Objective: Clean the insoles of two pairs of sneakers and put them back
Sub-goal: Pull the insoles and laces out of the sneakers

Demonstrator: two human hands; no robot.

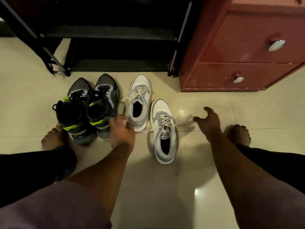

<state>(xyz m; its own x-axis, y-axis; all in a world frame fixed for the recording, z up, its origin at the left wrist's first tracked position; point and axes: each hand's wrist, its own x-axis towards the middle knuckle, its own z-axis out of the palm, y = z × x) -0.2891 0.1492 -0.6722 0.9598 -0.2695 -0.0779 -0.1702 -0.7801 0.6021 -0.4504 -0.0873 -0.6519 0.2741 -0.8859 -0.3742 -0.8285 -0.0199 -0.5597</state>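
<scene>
A: Left hand, centre of the frame: blurred, fingers bent, touching the heel of the farther white-and-grey lace-up sneaker. Whether the fingers actually grip the heel cannot be told through the blur.

B: Right hand, right of centre: fingers spread apart and loosely bent, nothing in it, raised above the glossy cream floor tiles. It sits just right of the nearer white-and-grey lace-up sneaker, not touching it; a loose lace end lies between them.

A: Writing: each white sneaker has a dark logo patch on its tongue. The lettering is too small to read.

B: Position of the task items: the pair of dark grey high-top sneakers with neon-green tabs stands side by side at centre left, toes pointing to the black metal shoe rack at the top. The white pair stands just right of them, staggered. All four openings look dark; insoles not discernible.

A: Upper right: red-brown wooden drawer unit with round silver knobs. Bare feet at both edges.
</scene>
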